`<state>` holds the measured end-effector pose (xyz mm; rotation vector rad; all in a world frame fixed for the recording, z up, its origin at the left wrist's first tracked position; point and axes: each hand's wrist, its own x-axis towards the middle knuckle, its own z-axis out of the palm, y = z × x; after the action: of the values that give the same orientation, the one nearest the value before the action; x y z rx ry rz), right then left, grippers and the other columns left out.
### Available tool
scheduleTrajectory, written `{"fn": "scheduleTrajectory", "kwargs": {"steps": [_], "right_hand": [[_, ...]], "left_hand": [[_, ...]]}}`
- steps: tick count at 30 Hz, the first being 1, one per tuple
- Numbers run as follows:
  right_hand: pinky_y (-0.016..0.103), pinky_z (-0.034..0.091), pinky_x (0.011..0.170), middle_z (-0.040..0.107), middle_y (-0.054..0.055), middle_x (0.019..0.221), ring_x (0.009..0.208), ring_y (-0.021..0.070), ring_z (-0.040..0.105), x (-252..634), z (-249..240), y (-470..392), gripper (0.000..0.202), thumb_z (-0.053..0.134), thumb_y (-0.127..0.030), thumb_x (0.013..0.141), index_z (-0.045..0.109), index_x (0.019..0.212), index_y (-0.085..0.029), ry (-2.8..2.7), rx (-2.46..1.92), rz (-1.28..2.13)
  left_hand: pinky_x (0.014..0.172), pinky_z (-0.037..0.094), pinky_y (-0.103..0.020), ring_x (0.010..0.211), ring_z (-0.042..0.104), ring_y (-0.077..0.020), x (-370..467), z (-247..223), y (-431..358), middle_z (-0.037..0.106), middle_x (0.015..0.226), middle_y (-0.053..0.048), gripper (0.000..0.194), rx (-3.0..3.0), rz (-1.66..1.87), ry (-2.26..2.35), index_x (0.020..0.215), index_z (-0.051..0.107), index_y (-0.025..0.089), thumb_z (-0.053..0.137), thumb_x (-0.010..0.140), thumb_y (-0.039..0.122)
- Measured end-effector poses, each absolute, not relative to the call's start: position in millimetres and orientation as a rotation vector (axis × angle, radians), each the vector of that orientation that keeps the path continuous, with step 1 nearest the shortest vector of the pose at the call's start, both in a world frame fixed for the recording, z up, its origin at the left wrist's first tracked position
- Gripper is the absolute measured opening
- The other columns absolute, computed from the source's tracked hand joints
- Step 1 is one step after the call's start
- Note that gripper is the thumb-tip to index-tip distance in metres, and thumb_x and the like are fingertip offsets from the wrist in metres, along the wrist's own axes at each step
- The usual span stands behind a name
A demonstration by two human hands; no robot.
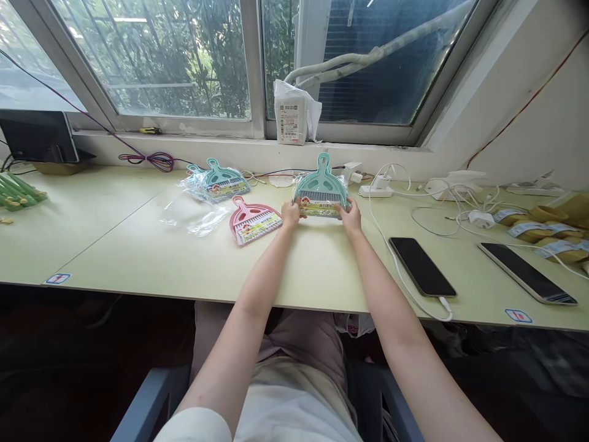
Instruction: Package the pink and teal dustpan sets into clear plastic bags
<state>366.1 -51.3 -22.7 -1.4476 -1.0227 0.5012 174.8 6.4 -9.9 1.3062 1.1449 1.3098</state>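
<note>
A teal dustpan and brush set (322, 184), with a printed label across its bristles and clear wrap at its sides, is held upright over the table by both hands. My left hand (291, 213) grips its lower left corner, and my right hand (350, 216) grips the lower right corner. To the left of my left hand lies a pink dustpan and brush set (253, 221) with a similar label. Farther left, more teal dustpan sets (223, 181) lie together in clear plastic, beside a crumpled clear bag (197, 215).
On the right, a black phone (422, 266) charges beside another phone (527, 272). White cables and a power strip (376, 189) run along the back. A wrapped box (292, 120) stands on the sill. Yellowish packets (547, 227) lie far right, green stalks (18, 191) far left.
</note>
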Motion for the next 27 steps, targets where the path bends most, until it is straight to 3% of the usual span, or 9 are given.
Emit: {"fn": "scheduleTrajectory", "kwargs": {"steps": [3,9,13,15,17,20,23,27], "right_hand": [[0.038,0.053,0.087,0.071,0.013,0.112,0.094,0.0233,0.067,370,-25,-49,0.082,0.083,-0.044,0.065,0.053,0.136,-0.016,-1.098,-1.505,0.482],[0.04,0.052,0.086,0.071,0.012,0.11,0.079,0.0206,0.066,378,-24,-49,0.07,0.081,-0.036,0.064,0.061,0.128,-0.017,-1.052,-1.623,0.376],[0.041,0.052,0.088,0.072,0.011,0.109,0.083,0.0216,0.067,386,-26,-51,0.058,0.076,-0.032,0.067,0.064,0.121,-0.018,-0.964,-1.668,0.28],[0.042,0.051,0.089,0.072,0.01,0.107,0.086,0.0225,0.067,390,-28,-51,0.054,0.075,-0.028,0.066,0.065,0.118,-0.018,-0.927,-1.687,0.237],[0.043,0.051,0.089,0.073,0.009,0.104,0.086,0.0232,0.067,393,-30,-52,0.053,0.074,-0.024,0.064,0.066,0.117,-0.019,-0.904,-1.71,0.201],[0.043,0.051,0.087,0.073,0.008,0.103,0.087,0.024,0.066,394,-30,-55,0.055,0.074,-0.022,0.063,0.065,0.117,-0.02,-0.912,-1.738,0.15],[0.042,0.05,0.086,0.073,0.008,0.102,0.088,0.0249,0.066,393,-29,-57,0.055,0.074,-0.022,0.064,0.064,0.117,-0.021,-0.939,-1.759,0.138],[0.041,0.048,0.088,0.072,0.008,0.106,0.093,0.0257,0.065,388,-26,-59,0.058,0.075,-0.02,0.067,0.06,0.123,-0.022,-0.988,-1.787,0.167]], "left_hand": [[0.047,0.047,-0.022,0.043,0.06,-0.0118,176,-12,8,0.064,0.07,-0.004,0.031,1.288,1.321,1.156,0.075,0.062,0.014,0.058,0.091,0.04],[0.05,0.051,-0.025,0.049,0.063,-0.0136,180,-13,6,0.068,0.08,-0.008,0.034,1.249,1.22,1.086,0.082,0.064,0.013,0.06,0.091,0.045],[0.056,0.056,-0.027,0.083,0.072,-0.0224,186,-15,3,0.069,0.112,-0.014,0.045,1.231,1.166,1.035,0.12,0.063,0.015,0.064,0.089,0.048],[0.062,0.059,-0.028,0.105,0.068,-0.0253,189,-14,1,0.059,0.134,-0.017,0.062,1.186,1.17,1.005,0.141,0.049,0.02,0.066,0.088,0.047],[0.067,0.059,-0.027,0.114,0.064,-0.0255,192,-13,-1,0.052,0.142,-0.018,0.075,1.171,1.147,0.99,0.152,0.035,0.021,0.067,0.088,0.043],[0.069,0.058,-0.025,0.104,0.067,-0.0218,194,-12,-5,0.055,0.136,-0.017,0.081,1.248,1.126,1.009,0.155,0.028,0.019,0.07,0.086,0.03],[0.065,0.055,-0.023,0.084,0.067,-0.0164,193,-12,-8,0.06,0.124,-0.014,0.078,1.366,1.154,1.096,0.152,0.032,0.019,0.069,0.084,0.016],[0.062,0.051,-0.024,0.071,0.064,-0.0145,187,-15,-6,0.063,0.114,-0.012,0.068,1.455,1.191,1.232,0.145,0.04,0.018,0.068,0.083,0.014]]}}
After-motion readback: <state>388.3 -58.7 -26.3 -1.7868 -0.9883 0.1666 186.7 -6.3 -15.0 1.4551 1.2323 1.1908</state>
